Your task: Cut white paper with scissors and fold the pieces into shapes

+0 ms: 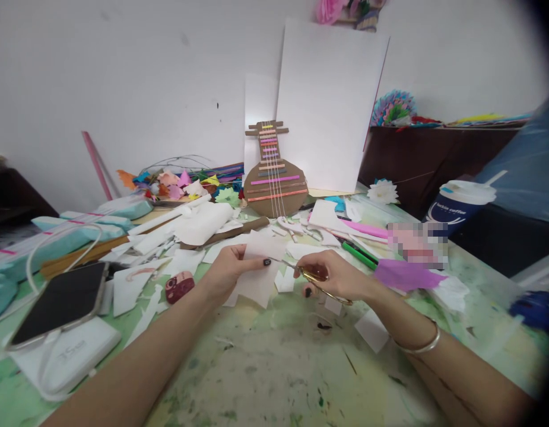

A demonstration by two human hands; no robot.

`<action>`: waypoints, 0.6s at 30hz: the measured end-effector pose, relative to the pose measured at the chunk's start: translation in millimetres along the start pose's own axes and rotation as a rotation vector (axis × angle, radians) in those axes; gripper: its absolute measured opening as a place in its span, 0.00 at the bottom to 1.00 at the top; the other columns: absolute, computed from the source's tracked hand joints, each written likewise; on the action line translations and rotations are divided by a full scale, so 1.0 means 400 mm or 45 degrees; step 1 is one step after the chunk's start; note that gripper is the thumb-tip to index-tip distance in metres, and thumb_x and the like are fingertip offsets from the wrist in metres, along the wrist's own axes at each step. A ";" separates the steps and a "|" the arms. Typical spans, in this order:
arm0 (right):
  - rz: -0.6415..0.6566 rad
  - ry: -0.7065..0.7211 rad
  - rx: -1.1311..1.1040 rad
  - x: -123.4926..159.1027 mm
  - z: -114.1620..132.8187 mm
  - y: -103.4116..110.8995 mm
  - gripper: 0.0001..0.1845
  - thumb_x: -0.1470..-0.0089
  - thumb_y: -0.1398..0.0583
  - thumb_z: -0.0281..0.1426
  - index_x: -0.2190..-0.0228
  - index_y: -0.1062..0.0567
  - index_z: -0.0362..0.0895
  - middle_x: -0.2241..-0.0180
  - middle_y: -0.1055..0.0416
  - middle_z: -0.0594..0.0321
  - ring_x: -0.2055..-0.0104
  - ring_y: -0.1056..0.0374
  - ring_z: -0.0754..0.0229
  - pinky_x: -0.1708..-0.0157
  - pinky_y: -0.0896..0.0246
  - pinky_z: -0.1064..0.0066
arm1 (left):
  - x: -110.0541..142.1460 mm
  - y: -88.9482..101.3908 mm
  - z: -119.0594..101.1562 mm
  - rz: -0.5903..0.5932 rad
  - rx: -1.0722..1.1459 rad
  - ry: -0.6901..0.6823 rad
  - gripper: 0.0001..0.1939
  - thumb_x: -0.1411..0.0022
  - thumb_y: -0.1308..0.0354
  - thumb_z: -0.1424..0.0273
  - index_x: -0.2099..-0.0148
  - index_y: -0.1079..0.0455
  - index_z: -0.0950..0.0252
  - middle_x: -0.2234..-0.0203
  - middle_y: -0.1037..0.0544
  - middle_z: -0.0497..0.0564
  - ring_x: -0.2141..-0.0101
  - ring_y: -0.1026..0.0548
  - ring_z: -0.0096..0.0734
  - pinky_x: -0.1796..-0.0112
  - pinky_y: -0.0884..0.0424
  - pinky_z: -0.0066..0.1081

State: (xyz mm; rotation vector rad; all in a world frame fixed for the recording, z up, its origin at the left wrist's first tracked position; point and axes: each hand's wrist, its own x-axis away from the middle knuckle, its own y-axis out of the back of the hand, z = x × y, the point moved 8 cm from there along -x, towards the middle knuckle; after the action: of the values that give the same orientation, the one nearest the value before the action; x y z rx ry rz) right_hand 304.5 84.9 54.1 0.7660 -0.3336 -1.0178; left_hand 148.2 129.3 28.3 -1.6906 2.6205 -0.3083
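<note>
Between thumb and fingers, my left hand (232,270) pinches a piece of white paper (260,287) above the table. Gold-handled scissors (316,277) are in my right hand (334,273), fingers through the loops. Their blades point left and meet the right edge of the paper; how far apart the blades are I cannot make out. Small white paper scraps (373,331) lie beneath and beside my right hand. Just left of my left wrist rests a dark red, rounded object with a face-like pattern (180,287).
A cardboard lute model (276,187) leans against white boards (330,107) at the back. To the left, a phone (60,302) lies on a white power bank (73,353). A coffee cup (459,207) stands right, near a green pen (359,255) and purple paper (408,274).
</note>
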 end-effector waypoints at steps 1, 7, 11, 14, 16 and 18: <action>-0.007 0.002 0.003 0.000 -0.001 -0.002 0.17 0.54 0.39 0.40 0.67 0.25 0.39 0.81 0.44 0.68 0.78 0.51 0.68 0.79 0.57 0.75 | 0.001 -0.003 0.002 0.006 -0.006 0.001 0.19 0.58 0.31 0.68 0.62 0.25 0.69 0.68 0.20 0.56 0.70 0.24 0.35 0.69 0.29 0.30; -0.032 0.004 -0.060 -0.001 -0.010 -0.008 0.18 0.55 0.38 0.40 0.66 0.25 0.39 0.81 0.45 0.68 0.78 0.52 0.68 0.79 0.58 0.75 | 0.006 -0.014 0.004 -0.009 0.006 0.015 0.18 0.58 0.31 0.69 0.62 0.25 0.70 0.66 0.21 0.58 0.68 0.24 0.36 0.68 0.29 0.31; -0.032 -0.004 -0.090 0.000 -0.006 -0.005 0.17 0.56 0.37 0.40 0.68 0.25 0.39 0.82 0.48 0.69 0.78 0.54 0.68 0.80 0.59 0.75 | 0.010 -0.018 0.004 -0.012 0.001 0.038 0.18 0.58 0.31 0.69 0.62 0.25 0.70 0.67 0.20 0.57 0.69 0.24 0.36 0.68 0.29 0.31; -0.026 -0.003 -0.081 0.002 0.000 0.000 0.17 0.57 0.37 0.40 0.70 0.25 0.39 0.82 0.49 0.69 0.78 0.56 0.68 0.80 0.60 0.75 | 0.010 -0.016 0.003 -0.020 -0.036 0.051 0.19 0.59 0.31 0.69 0.62 0.25 0.70 0.68 0.20 0.56 0.70 0.24 0.37 0.70 0.29 0.31; -0.033 0.001 -0.060 0.003 0.004 0.006 0.17 0.57 0.37 0.40 0.70 0.25 0.39 0.82 0.49 0.69 0.78 0.56 0.68 0.80 0.60 0.74 | 0.009 -0.016 0.004 -0.010 -0.055 0.054 0.19 0.58 0.31 0.68 0.62 0.25 0.70 0.70 0.20 0.56 0.71 0.24 0.36 0.71 0.30 0.30; -0.032 -0.002 -0.046 0.004 0.005 0.010 0.16 0.58 0.36 0.40 0.71 0.25 0.39 0.82 0.48 0.69 0.78 0.56 0.69 0.80 0.60 0.74 | 0.007 -0.016 0.007 -0.002 -0.064 0.060 0.18 0.58 0.31 0.68 0.63 0.25 0.70 0.70 0.20 0.56 0.72 0.24 0.35 0.72 0.30 0.29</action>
State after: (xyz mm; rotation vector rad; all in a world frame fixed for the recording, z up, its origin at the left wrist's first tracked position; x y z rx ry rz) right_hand 306.5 83.8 58.2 0.7384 -0.3069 -1.0459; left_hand 153.0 123.8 27.1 -1.7209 2.6828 -0.2884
